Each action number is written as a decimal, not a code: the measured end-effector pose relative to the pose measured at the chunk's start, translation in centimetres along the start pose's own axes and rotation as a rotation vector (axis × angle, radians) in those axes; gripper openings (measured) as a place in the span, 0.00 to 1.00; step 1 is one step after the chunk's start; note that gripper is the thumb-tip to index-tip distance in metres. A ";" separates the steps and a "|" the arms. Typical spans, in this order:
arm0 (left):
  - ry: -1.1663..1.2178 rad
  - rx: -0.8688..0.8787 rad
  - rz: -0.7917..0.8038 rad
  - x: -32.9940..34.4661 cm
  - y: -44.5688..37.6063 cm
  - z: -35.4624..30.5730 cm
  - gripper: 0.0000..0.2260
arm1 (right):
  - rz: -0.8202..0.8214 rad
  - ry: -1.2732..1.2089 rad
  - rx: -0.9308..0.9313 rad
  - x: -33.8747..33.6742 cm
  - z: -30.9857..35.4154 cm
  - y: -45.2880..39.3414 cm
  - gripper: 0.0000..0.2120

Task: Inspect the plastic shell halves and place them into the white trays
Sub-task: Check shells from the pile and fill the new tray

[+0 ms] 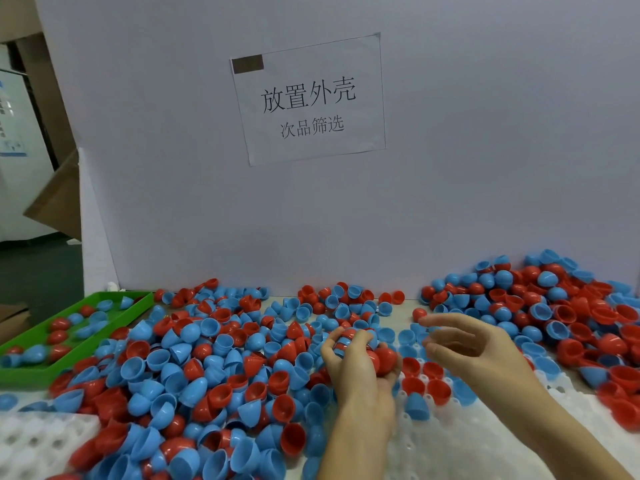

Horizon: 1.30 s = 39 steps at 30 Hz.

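On wall, sign (308,98) "放置外壳 次品筛选"

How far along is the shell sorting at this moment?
Early on. Done: a few red shell halves sit in the white tray under the hands, and some pieces lie in the green tray. In hand: the left hand grips a clutch of red and blue shells; the right hand hovers open. Left: the big loose pile and another white tray, which looks mostly unfilled.

Glossy smooth plastic shell halves (194,362), a matt white plastic tray (460,441), a paper sign (308,98).
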<state>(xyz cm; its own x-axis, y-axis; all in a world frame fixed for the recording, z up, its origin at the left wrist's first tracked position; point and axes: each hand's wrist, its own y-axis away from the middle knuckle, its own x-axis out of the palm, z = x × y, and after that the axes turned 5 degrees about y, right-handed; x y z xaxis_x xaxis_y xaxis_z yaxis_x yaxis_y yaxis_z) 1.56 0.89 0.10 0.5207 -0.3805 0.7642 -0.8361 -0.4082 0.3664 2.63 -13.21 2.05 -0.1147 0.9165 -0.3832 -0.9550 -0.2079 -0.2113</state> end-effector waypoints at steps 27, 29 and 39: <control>-0.015 0.049 -0.002 -0.2 -0.6 -0.2 0.21 | -0.031 -0.210 -0.176 0.1 1.7 1.0 0.28; -0.022 0.042 -0.001 -0.3 -0.6 -0.2 0.21 | -0.028 -0.415 -0.188 0.2 2.6 1.3 0.32; -0.038 0.047 -0.004 -0.2 -0.3 -0.1 0.21 | -0.005 -0.327 -0.078 0.3 2.1 1.0 0.30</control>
<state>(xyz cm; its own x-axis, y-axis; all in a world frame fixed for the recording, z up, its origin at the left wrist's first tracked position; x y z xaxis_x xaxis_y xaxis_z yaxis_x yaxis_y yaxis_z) 1.75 1.15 -0.12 0.5308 -0.4095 0.7420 -0.8254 -0.4483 0.3431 1.06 -12.40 3.55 -0.2037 0.9761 -0.0758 -0.9336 -0.2170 -0.2853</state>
